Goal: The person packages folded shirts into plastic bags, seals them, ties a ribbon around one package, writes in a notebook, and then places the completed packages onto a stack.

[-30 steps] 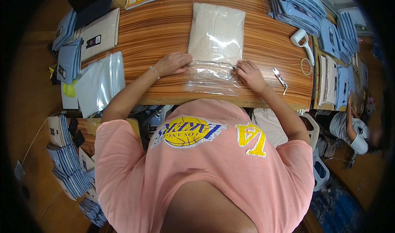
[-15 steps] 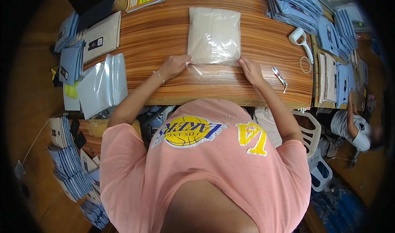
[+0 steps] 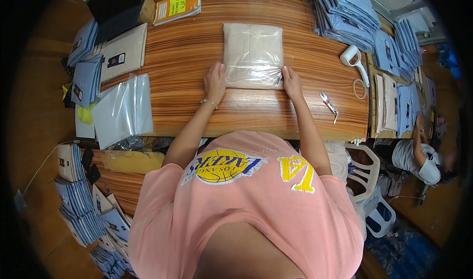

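A folded beige garment in a clear plastic bag (image 3: pixel 253 52) lies flat on the wood-grain table, its lower part wrapped in shiny, creased film. My left hand (image 3: pixel 215 82) closes on the package's left edge near the lower corner. At the opposite edge, my right hand (image 3: pixel 292 83) pinches the side, with its thumb over the film. The undersides of both grips are hidden. To the right of my right hand rests a pair of small thread snips (image 3: pixel 328 106).
On the right are a white tape-dispenser-like handled tool (image 3: pixel 355 62), a tape ring (image 3: pixel 359 89) and blue bagged garments (image 3: pixel 347 18). Clear plastic bags (image 3: pixel 125 109) lie left, near a beige packed garment (image 3: pixel 124 55). An orange notebook (image 3: pixel 178 7) lies at the back. Another person (image 3: pixel 419 158) sits far right.
Both hands have moved from the film at the package's near edge up along its sides. The loose film flap that stuck out toward me is now folded under or against the package.
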Tool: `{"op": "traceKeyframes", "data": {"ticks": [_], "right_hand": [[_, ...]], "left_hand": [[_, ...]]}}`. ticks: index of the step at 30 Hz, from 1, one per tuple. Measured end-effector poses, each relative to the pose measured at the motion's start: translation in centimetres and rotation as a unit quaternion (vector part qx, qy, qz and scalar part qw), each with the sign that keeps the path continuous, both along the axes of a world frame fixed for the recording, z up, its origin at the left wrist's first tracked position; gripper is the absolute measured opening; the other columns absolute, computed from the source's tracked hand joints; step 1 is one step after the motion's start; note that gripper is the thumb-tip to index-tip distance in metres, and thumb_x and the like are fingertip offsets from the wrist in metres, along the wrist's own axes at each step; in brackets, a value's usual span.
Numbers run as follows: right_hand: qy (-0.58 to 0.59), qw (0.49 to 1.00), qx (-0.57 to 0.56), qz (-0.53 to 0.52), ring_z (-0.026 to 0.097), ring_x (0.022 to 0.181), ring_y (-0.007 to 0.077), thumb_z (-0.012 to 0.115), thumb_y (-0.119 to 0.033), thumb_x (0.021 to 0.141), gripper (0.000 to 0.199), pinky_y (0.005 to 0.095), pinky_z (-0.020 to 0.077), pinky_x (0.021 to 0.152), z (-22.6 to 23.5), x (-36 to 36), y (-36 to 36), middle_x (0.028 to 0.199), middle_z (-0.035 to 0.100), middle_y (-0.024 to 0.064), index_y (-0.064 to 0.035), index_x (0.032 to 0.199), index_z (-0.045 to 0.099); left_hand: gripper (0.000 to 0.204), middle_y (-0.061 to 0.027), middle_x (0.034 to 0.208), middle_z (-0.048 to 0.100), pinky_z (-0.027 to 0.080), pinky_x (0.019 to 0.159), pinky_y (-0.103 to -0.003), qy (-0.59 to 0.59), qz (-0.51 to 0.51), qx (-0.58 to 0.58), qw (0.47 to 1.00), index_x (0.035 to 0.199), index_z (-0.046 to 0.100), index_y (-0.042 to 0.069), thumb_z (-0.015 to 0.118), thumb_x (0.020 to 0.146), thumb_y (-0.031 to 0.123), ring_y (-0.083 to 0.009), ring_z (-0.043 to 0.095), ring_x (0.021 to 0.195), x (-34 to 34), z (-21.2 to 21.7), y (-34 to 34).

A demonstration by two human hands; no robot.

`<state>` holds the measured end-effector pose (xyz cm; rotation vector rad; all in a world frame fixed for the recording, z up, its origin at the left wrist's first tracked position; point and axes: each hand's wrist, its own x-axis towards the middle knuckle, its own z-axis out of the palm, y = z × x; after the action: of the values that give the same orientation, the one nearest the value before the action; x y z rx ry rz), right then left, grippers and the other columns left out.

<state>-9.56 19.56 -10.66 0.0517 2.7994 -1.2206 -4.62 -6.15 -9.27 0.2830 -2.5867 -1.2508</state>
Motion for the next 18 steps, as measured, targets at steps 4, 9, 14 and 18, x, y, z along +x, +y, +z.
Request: {"op": "traceKeyframes", "data": {"ticks": [4, 9, 14, 18], "right_hand": [[-0.073, 0.997, -0.027, -0.002, 0.059, 0.091, 0.0360, 0.035, -0.046, 0.092, 0.048, 0.0402, 0.0436, 0.080, 0.8, -0.5, -0.5, 0.094, 0.064, 0.0176, -0.0094, 0.111, 0.060], [-0.024, 0.999, -0.024, -0.019, 0.060, 0.083, 0.0324, 0.039, -0.042, 0.091, 0.043, 0.0382, 0.0437, 0.076, -1.3, -1.4, 0.2, 0.085, 0.065, 0.0151, -0.0069, 0.098, 0.063], [-0.056, 0.998, -0.026, -0.031, 0.059, 0.063, 0.0228, 0.050, -0.034, 0.084, 0.034, 0.0337, 0.0444, 0.061, 0.3, -2.0, -0.7, 0.065, 0.061, 0.0104, -0.0021, 0.081, 0.063], [-0.093, 0.995, 0.018, -0.042, 0.061, 0.061, 0.0243, 0.053, -0.032, 0.080, 0.031, 0.0365, 0.0455, 0.059, 0.9, -2.7, -1.0, 0.060, 0.061, 0.0096, -0.0028, 0.077, 0.063]], "left_hand": [[0.028, -0.0201, 0.085, 0.056, 0.040, 0.067, -0.045, -0.028, 0.012, -0.007, 1.000, 0.085, 0.047, 0.002, 0.037, 0.095, 0.025, -0.0392, 0.053, 0.078, -0.1, -0.1, -0.3], [0.025, -0.0188, 0.080, 0.059, 0.042, 0.065, -0.045, -0.032, 0.027, -0.023, 0.999, 0.085, 0.048, 0.003, 0.041, 0.093, 0.026, -0.0395, 0.055, 0.077, -0.8, -0.6, 0.2], [0.019, -0.0164, 0.078, 0.061, 0.044, 0.062, -0.045, -0.068, 0.019, -0.020, 0.997, 0.090, 0.046, 0.006, 0.048, 0.090, 0.025, -0.0370, 0.058, 0.074, -1.2, -0.8, -0.4], [0.020, -0.0161, 0.076, 0.061, 0.044, 0.060, -0.045, -0.074, 0.013, -0.035, 0.997, 0.097, 0.041, 0.008, 0.051, 0.088, 0.023, -0.0363, 0.060, 0.071, -1.6, -0.3, -0.2]]}}
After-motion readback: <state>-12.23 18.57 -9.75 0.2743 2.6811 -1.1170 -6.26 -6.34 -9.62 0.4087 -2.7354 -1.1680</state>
